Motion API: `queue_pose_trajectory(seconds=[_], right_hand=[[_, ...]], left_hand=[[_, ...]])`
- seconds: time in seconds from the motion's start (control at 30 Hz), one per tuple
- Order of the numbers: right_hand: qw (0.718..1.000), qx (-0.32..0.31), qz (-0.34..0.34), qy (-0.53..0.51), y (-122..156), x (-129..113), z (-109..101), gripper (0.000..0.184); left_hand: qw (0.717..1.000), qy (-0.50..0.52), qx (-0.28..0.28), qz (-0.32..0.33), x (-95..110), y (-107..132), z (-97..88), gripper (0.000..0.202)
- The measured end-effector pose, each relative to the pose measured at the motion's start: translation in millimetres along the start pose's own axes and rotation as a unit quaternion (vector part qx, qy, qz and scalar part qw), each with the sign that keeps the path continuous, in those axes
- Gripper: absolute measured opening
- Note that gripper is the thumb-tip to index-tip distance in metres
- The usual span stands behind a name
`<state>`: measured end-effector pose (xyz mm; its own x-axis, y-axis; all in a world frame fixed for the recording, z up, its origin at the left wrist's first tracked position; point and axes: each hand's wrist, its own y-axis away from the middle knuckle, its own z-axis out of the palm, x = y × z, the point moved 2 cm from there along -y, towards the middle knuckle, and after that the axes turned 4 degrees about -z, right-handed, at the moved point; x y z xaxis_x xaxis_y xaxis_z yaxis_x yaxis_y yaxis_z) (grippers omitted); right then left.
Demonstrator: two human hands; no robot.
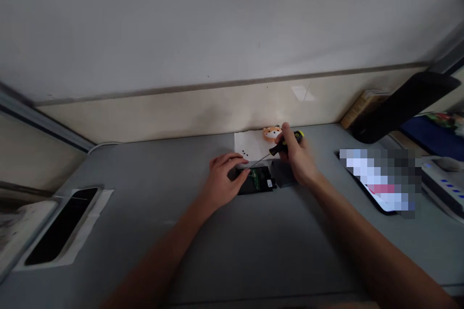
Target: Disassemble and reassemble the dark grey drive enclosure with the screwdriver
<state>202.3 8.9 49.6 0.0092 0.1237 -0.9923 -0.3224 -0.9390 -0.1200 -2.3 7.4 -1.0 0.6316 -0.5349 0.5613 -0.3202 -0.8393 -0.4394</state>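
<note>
A small black device (258,181) with a green circuit board showing lies open on the grey table (152,174). My left hand (224,176) rests on its left end, fingers curled over the edge. My right hand (296,158) is closed round a screwdriver (286,143) with a black and yellow handle. Its thin shaft slants down to the left, with the tip at the device's top edge. A dark flat cover (283,174) lies just right of the device, partly under my right hand.
A white sheet (250,145) with a few tiny dark screws lies behind the device, beside a small orange animal figure (271,132). A phone (380,183) with a lit screen lies to the right. A black rectangular slot (63,224) is at the left; a wall runs behind.
</note>
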Motion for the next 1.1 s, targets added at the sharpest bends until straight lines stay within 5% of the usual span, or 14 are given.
queue_pose_trajectory(seconds=[0.5,1.1], right_hand=[[0.999,0.033,0.019,-0.006,-4.2,4.2,-4.1,0.064],[1.0,0.0,0.005,-0.01,-2.1,0.4,-3.3,0.061]], left_hand=[[0.999,0.014,0.014,0.048,3.0,0.1,-1.9,0.013],[0.997,-0.033,0.019,0.061,-2.6,-0.7,-1.2,0.025]])
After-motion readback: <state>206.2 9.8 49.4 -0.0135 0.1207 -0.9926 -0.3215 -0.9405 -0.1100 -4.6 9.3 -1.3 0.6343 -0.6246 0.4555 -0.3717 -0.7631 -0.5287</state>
